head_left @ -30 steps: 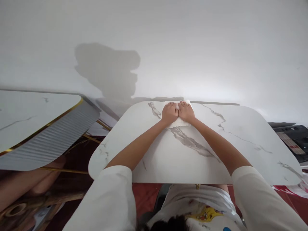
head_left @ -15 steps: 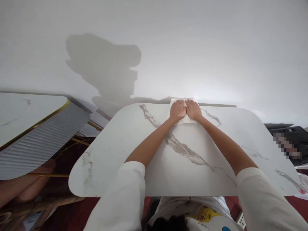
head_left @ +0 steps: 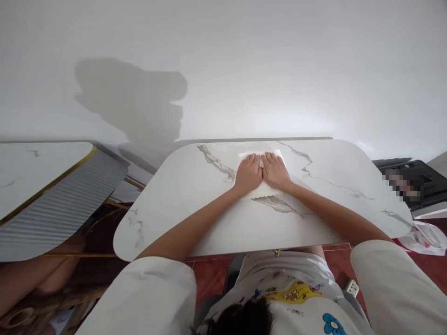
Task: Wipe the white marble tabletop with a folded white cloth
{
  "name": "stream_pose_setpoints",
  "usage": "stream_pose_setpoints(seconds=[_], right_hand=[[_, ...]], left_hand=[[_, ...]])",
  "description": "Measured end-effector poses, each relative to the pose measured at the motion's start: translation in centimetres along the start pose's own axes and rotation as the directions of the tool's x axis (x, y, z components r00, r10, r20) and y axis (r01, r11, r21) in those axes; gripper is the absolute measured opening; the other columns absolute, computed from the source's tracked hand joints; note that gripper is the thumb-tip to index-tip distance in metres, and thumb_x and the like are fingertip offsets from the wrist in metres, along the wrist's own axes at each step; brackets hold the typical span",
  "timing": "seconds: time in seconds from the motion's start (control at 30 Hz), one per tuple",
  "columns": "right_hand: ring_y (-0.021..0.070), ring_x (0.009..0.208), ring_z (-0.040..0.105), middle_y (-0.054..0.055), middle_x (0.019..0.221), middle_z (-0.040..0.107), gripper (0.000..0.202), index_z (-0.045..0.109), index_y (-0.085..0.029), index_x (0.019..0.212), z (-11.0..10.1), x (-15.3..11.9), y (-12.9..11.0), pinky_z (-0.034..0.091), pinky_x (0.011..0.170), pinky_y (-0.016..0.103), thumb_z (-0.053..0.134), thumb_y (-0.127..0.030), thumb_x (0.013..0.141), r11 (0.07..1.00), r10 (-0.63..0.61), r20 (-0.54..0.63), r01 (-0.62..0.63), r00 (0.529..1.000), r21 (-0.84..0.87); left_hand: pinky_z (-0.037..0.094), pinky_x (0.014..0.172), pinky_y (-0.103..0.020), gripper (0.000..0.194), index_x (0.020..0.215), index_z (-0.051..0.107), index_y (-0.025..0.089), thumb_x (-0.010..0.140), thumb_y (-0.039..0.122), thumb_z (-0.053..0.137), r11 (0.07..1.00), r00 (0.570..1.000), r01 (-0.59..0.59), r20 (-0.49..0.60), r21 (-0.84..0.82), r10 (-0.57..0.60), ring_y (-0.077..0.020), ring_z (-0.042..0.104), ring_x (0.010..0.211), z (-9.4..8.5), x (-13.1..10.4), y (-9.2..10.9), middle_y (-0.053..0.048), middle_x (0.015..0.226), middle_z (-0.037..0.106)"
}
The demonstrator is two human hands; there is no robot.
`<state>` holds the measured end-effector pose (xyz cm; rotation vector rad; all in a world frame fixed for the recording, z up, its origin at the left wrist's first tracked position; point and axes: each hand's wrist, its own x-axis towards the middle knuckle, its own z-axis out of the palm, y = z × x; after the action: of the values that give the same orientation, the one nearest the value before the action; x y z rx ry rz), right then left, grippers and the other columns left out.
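Observation:
My left hand (head_left: 248,173) lies flat on a thin white tissue (head_left: 266,190), fingers stretched out and pointing away from me. Beside it, my right hand (head_left: 275,171) presses flat on the same tissue, the two thumbs close together. Part of the tissue is hidden under both palms. Beneath it is a white marble-patterned tabletop (head_left: 331,186) with grey-brown veins and rounded corners.
A white wall (head_left: 265,70) stands behind the table. At left is a second marble-topped table (head_left: 42,172) with a ribbed side, and another person's leg (head_left: 52,274) under it. A black case (head_left: 428,179) and a plastic bag (head_left: 428,237) are at right.
Both hands have drawn the tissue back from the table's far edge toward me. My elbows are more bent, and the view has shifted slightly.

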<state>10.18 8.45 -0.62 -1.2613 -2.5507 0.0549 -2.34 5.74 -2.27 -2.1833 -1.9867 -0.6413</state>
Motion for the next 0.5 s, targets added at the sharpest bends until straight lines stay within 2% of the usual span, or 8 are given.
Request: stream_pose_setpoints(seconds=[0.13, 0.3, 0.5], right_hand=[[0.0279, 0.135, 0.028, 0.016, 0.145, 0.036, 0.048, 0.038, -0.005, 0.137, -0.4, -3.3, -2.0, 0.020, 0.109, 0.043, 0.029, -0.018, 0.092, 1.000, -0.020, -0.009, 0.020, 1.000, 0.006], [0.0286, 0.136, 0.027, 0.017, 0.146, 0.035, 0.049, 0.038, -0.004, 0.138, -1.1, -7.6, -4.2, 0.020, 0.110, 0.045, 0.030, -0.019, 0.092, 0.999, -0.047, -0.033, 0.048, 0.998, 0.015], [0.0285, 0.136, 0.026, 0.016, 0.146, 0.035, 0.051, 0.037, -0.004, 0.139, -2.3, -11.7, -5.2, 0.022, 0.110, 0.045, 0.029, -0.020, 0.092, 0.994, -0.097, 0.018, 0.096, 0.995, 0.045]], left_hand=[[0.030, 0.109, -0.043, 0.048, 0.131, 0.044, 0.005, 0.089, 0.022, 0.029, 1.000, 0.999, 0.026, 0.039, 0.002, -0.026, -0.0266, 0.037, 0.131, -1.7, -3.6, 1.1, -0.017, 0.138, 0.044], [0.030, 0.109, -0.043, 0.048, 0.133, 0.042, 0.009, 0.088, 0.021, 0.030, 0.999, 0.997, 0.042, 0.062, 0.022, -0.043, -0.0250, 0.036, 0.132, -3.5, -8.0, 2.7, -0.014, 0.140, 0.044], [0.029, 0.110, -0.045, 0.050, 0.136, 0.040, 0.009, 0.088, 0.020, 0.030, 0.995, 0.993, 0.092, 0.074, 0.030, -0.094, -0.0272, 0.033, 0.134, -4.8, -12.3, 5.3, -0.014, 0.142, 0.040]])
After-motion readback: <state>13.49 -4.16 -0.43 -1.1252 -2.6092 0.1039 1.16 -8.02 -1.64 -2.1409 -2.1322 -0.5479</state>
